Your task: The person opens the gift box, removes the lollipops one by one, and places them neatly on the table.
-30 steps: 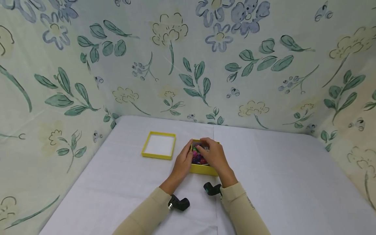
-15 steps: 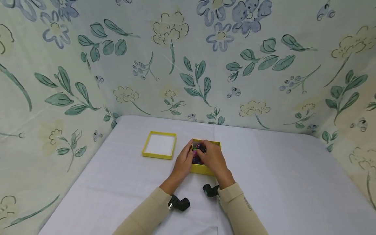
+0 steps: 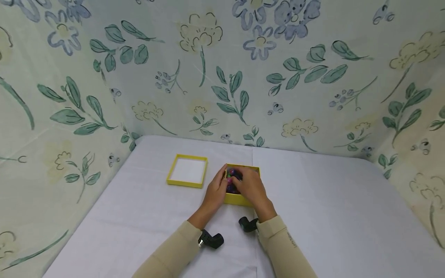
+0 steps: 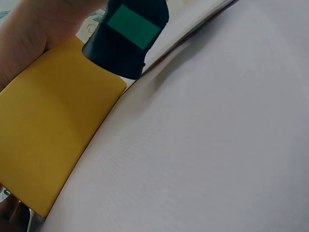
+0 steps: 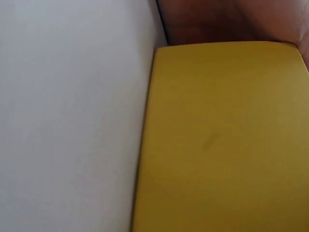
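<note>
A yellow box [image 3: 237,199] sits on the white cloth in the head view, filled with small round things in pink, purple, green and dark colours [image 3: 232,188]. My left hand [image 3: 213,192] holds its left wall, with the thumb at the rim. My right hand [image 3: 252,188] is over the right half of the box, its fingers bent down among the small things. Whether those fingers pinch anything is hidden. The box's plain yellow side [image 4: 58,125] fills much of the left wrist view, and the right wrist view also shows a yellow side [image 5: 222,140].
A shallow yellow-rimmed lid [image 3: 184,184] lies left of the box, its white inside facing up. Black wrist cameras [image 3: 213,240] stick out under both sleeves. A white cloth [image 3: 330,216] covers the table, with a floral curtain [image 3: 194,88] behind and at both sides.
My right hand has shifted slightly left and deeper into the box, uncovering more of its right rim. The left hand, box and lid stay in place.
</note>
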Demonstrator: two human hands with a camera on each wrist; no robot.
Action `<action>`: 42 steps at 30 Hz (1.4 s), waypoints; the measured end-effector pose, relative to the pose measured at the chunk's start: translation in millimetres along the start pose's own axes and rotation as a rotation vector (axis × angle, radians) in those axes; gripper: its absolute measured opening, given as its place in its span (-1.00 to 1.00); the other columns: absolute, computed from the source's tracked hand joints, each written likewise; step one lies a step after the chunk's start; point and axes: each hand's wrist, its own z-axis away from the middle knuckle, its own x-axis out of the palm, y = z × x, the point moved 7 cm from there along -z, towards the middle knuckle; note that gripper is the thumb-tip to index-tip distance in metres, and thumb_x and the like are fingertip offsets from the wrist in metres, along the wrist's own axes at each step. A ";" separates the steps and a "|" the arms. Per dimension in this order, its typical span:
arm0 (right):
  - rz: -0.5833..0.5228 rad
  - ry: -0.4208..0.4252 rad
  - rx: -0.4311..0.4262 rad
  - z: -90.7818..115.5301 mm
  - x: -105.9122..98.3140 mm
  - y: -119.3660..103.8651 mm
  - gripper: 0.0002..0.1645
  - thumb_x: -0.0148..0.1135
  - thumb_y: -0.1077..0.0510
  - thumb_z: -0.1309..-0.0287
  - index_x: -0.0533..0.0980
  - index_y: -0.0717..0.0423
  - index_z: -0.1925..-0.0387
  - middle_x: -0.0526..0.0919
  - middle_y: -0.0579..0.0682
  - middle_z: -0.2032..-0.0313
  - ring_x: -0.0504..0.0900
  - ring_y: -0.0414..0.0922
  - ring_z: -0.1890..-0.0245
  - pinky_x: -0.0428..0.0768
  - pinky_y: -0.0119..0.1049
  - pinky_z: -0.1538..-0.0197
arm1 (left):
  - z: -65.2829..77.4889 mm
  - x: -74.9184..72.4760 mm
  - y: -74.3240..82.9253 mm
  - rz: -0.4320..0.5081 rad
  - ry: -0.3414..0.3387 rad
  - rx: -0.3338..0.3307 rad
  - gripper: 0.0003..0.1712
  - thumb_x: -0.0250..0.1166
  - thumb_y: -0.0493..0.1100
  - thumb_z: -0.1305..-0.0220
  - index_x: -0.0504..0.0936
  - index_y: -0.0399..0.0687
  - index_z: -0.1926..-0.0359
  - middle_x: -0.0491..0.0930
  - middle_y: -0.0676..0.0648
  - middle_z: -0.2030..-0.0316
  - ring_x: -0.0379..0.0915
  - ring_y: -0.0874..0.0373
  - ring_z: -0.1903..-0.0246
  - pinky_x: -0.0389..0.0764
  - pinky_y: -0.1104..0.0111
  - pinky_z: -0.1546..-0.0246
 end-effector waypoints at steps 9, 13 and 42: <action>-0.021 0.011 -0.031 0.2 1.0 -3.5 -0.69 0.33 0.10 -0.17 0.59 0.02 0.03 0.68 0.02 0.04 0.62 -0.02 0.01 0.60 -0.04 -0.07 | 1.3 -1.9 -1.6 0.006 -0.005 -0.007 -0.40 -0.16 -0.14 -0.46 0.11 0.09 -0.49 0.12 0.06 -0.44 0.01 0.17 -0.41 0.10 0.19 -0.40; -0.021 0.037 -0.042 0.6 -1.5 -4.5 -0.78 0.35 0.11 -0.15 0.59 -0.02 0.13 0.70 -0.02 0.12 0.63 -0.04 0.07 0.62 -0.05 -0.01 | -0.5 -1.2 -0.4 0.012 -0.010 0.012 -0.40 -0.16 -0.15 -0.47 0.11 0.07 -0.49 0.12 0.04 -0.44 0.01 0.15 -0.41 0.10 0.18 -0.40; -0.025 0.010 0.022 2.1 -1.4 -3.3 -0.64 0.36 0.10 -0.15 0.64 0.12 0.02 0.68 0.06 0.07 0.62 -0.05 0.11 0.64 -0.09 0.01 | -1.1 -1.7 -2.1 0.013 0.006 0.037 -0.40 -0.15 -0.17 -0.45 0.13 0.01 -0.48 0.17 -0.01 -0.43 0.05 0.10 -0.40 0.12 0.17 -0.40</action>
